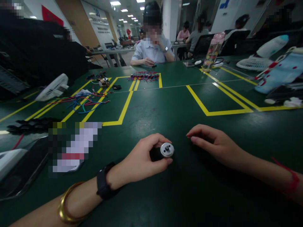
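A small round silver metal part (167, 150), with a dark centre and small holes in its top face, is held between the thumb and fingers of my left hand (146, 156) over the green table (151, 201). To the right, my right hand (210, 140) hovers near the table with its fingers curved and the thumb slightly apart from the fingertips. Nothing shows between them. A dark gap separates my right hand from the metal part.
Coloured wires (87, 101) and a white fan (53, 88) lie at the left. Beyond them is a wire bundle (145, 76) before a seated person (152, 47). A bottle (213, 52), another fan (254, 63) and a light blue bag (281, 74) stand at the right.
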A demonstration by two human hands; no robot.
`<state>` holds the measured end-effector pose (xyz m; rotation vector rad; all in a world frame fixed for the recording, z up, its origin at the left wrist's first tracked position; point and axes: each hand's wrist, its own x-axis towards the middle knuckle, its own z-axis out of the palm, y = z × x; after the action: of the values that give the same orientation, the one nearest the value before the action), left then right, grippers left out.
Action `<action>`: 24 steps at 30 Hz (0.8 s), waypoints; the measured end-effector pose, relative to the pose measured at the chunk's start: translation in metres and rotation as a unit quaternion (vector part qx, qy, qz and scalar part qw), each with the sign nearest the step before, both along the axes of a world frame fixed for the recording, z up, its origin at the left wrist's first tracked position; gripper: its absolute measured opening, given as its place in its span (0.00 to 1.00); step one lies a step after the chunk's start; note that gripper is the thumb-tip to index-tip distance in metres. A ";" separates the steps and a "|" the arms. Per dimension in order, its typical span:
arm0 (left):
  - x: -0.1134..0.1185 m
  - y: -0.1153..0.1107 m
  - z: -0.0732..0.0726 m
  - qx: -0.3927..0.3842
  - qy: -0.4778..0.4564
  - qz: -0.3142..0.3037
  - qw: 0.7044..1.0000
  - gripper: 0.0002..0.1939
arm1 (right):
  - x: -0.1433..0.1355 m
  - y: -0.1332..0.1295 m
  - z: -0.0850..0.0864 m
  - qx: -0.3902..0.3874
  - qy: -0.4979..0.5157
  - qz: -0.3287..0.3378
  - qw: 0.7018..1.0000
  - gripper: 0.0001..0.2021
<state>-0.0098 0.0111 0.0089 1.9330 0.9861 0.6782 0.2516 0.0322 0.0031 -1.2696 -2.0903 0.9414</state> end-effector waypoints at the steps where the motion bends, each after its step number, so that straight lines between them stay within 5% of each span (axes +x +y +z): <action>1: 0.000 0.000 0.000 -0.002 0.000 0.000 1.000 0.15 | 0.000 -0.001 0.000 0.005 -0.002 0.010 1.000 0.10; 6: 0.000 0.000 0.000 -0.015 -0.015 0.003 1.000 0.22 | -0.002 -0.004 0.001 0.043 -0.018 0.054 0.997 0.08; 14: 0.001 0.000 0.000 -0.008 -0.023 0.011 1.000 0.14 | -0.015 -0.005 0.008 0.103 -0.117 0.136 0.978 0.05; 24: 0.001 0.000 -0.005 0.013 -0.006 0.023 1.000 0.13 | -0.057 -0.008 0.043 0.189 0.003 0.127 0.974 0.04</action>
<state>-0.0092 0.0114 0.0040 1.9307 1.0215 0.7312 0.1944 0.0238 0.0458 -0.8189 -2.3257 0.6014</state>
